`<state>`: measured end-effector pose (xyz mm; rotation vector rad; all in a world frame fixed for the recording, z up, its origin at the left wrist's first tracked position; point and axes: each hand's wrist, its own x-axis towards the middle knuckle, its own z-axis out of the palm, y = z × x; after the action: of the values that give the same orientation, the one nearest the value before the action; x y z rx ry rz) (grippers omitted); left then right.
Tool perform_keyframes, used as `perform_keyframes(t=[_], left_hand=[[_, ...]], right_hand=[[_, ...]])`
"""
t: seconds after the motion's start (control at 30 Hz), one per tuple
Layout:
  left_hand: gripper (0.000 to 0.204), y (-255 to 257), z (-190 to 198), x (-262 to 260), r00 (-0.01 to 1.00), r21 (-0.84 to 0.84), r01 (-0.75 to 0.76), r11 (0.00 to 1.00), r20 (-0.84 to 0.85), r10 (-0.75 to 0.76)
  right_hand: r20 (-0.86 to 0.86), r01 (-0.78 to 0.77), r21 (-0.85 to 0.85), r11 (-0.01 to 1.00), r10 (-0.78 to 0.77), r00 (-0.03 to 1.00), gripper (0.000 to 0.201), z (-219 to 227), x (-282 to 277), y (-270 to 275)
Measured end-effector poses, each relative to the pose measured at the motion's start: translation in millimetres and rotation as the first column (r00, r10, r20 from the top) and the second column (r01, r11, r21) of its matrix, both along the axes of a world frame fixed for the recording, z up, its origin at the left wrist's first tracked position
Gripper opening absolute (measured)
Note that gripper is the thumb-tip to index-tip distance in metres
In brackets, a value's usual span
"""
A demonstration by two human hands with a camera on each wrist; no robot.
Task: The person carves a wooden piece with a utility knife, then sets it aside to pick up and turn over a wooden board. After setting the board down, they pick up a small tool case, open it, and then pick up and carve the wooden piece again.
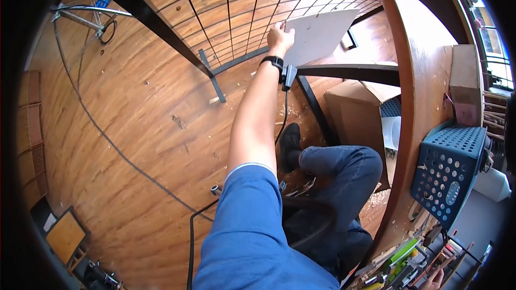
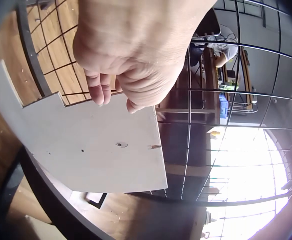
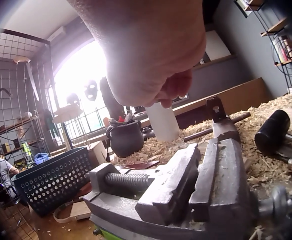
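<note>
My left hand (image 1: 280,38) reaches far forward and pinches the upper edge of a flat white board (image 1: 322,35). In the left wrist view, the thumb and fingertips of this hand (image 2: 131,60) meet at the edge of the board (image 2: 98,142), which has a stepped cutout and small holes. Behind it stands a black wire grid (image 2: 189,117). My right hand (image 3: 156,55) hovers above the workbench with loosely curled fingers and nothing visible in them. Below it is a grey metal vise (image 3: 168,195); a white bottle (image 3: 163,124) stands behind the fingers.
Wood shavings (image 3: 256,120) cover the bench around a black mallet head (image 3: 272,131). A blue perforated basket (image 1: 449,166) sits at the bench edge. Under the bench stands a cardboard box (image 1: 355,107). A dark cable (image 1: 126,156) crosses the wooden floor.
</note>
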<state>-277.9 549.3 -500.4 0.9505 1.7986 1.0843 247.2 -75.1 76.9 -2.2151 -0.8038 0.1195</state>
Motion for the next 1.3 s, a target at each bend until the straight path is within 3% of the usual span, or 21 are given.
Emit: perform_keyframes(t=[0.03, 0.07, 0.1, 0.13, 0.17, 0.23, 0.3, 0.37, 0.4, 0.43, 0.5, 0.63, 0.7, 0.77, 0.83, 0.93, 1.07, 1.2, 1.3], left_hand=[[0.047, -5.5, 3.6, 2.2, 0.998, 0.044, -0.031, 0.999, -0.059, 0.033], [0.045, -5.2, 1.8, 3.8, 0.996, 0.063, -0.043, 0.997, -0.08, 0.048], [0.043, -4.5, -0.8, 5.0, 0.993, 0.081, -0.054, 0.995, -0.101, 0.062], [0.04, -3.7, 4.9, 3.9, 0.987, 0.017, -0.045, 0.999, -0.154, 0.047], [0.04, -4.4, 6.1, 4.1, 0.987, 0.026, -0.047, 0.999, -0.154, 0.05], [0.041, -5.7, 6.8, 2.1, 0.999, -0.031, -0.032, 0.999, -0.042, 0.031], [0.044, -0.1, -1.1, 10.0, 0.996, 0.045, -0.053, 0.998, -0.064, 0.055], [0.046, -1.9, 9.8, 25.0, 0.961, -0.053, -0.099, 0.994, -0.263, 0.082], [0.035, -5.4, 14.2, 32.6, 0.938, 0.016, -0.174, 0.985, -0.302, 0.171], [0.035, -9.9, 14.7, 35.5, 0.939, 0.019, -0.171, 0.985, -0.3, 0.168], [0.023, -19.1, 15.5, 38.7, 0.98, 0.09, -0.057, 0.994, -0.187, 0.073], [0.012, -50.8, 20.1, 57.5, 0.942, 0.273, 0.097, 0.957, -0.336, 0.001], [0.01, -71.6, 18.7, 62.3, 0.927, 0.311, 0.231, 0.922, -0.359, -0.111], [0.011, -97.9, 12.3, 75.5, 0.901, 0.444, 0.273, 0.854, -0.428, -0.065], [0.009, -122.5, 0.0, 87.9, 0.869, 0.464, 0.361, 0.809, -0.482, -0.111], [0.011, -136.7, 0.6, 93.9, 0.898, 0.484, 0.27, 0.832, -0.438, -0.037], [0.011, -149.4, -2.3, 96.5, 0.881, 0.49, 0.282, 0.825, -0.472, -0.021], [0.01, -158.2, 1.1, 103.5, 0.871, 0.472, 0.275, 0.838, -0.491, -0.01], [0.009, -163.1, -0.5, 109.1, 0.849, 0.462, 0.284, 0.84, -0.528, 0.004]], right_hand=[[-0.06, 0.003, 0.042, 0.999, 0.0, 0.998, 0.041, 0.3, 0.1, 0.0], [-0.08, 0.034, -0.152, 0.988, -0.047, 0.996, 0.066, 4.0, -35.0, 21.1], [-0.08, 0.035, -0.141, 0.989, -0.046, 0.996, 0.066, 6.0, -45.5, 31.9], [0.064, 0.136, -0.408, 0.903, -0.12, 0.991, 0.067, 7.4, -52.0, 40.6], [0.22, 0.256, -0.626, 0.736, -0.148, 0.964, 0.069, 7.2, -53.9, 44.5], [0.236, 0.245, -0.604, 0.758, -0.123, 0.964, 0.067, 1.5, -45.6, 45.3], [0.274, 0.231, -0.572, 0.787, -0.082, 0.958, 0.061, -1.7, -41.3, 43.6], [0.318, 0.222, -0.536, 0.814, -0.049, 0.947, 0.055, -4.3, -36.4, 37.5], [0.34, 0.218, -0.52, 0.826, -0.034, 0.94, 0.053, -5.0, -34.0, 33.9], [0.363, 0.215, -0.506, 0.835, -0.02, 0.932, 0.05, -5.5, -30.6, 28.6], [0.406, 0.203, -0.478, 0.855, 0.009, 0.914, 0.045, -7.5, -24.1, 19.1], [0.484, 0.179, -0.418, 0.891, 0.052, 0.873, 0.034, -16.2, -10.4, -4.3], [0.519, 0.157, -0.378, 0.912, 0.068, 0.852, 0.029, -26.0, -7.0, -10.6], [0.556, 0.128, -0.344, 0.93, 0.091, 0.826, 0.025, -34.1, -3.9, -10.3], [0.593, 0.094, -0.318, 0.944, 0.121, 0.796, 0.021, -39.6, -1.1, -5.8], [0.632, 0.075, -0.297, 0.952, 0.137, 0.763, 0.018, -44.7, -5.5, 11.3], [0.538, 0.027, -0.228, 0.973, 0.102, 0.837, 0.017, -45.2, -17.2, 26.3], [0.55, 0.065, -0.23, 0.971, 0.074, 0.832, 0.017, -49.8, -22.5, 40.4], [0.54, 0.008, -0.221, 0.975, 0.115, 0.834, 0.016, -48.0, -33.4, 51.0]])
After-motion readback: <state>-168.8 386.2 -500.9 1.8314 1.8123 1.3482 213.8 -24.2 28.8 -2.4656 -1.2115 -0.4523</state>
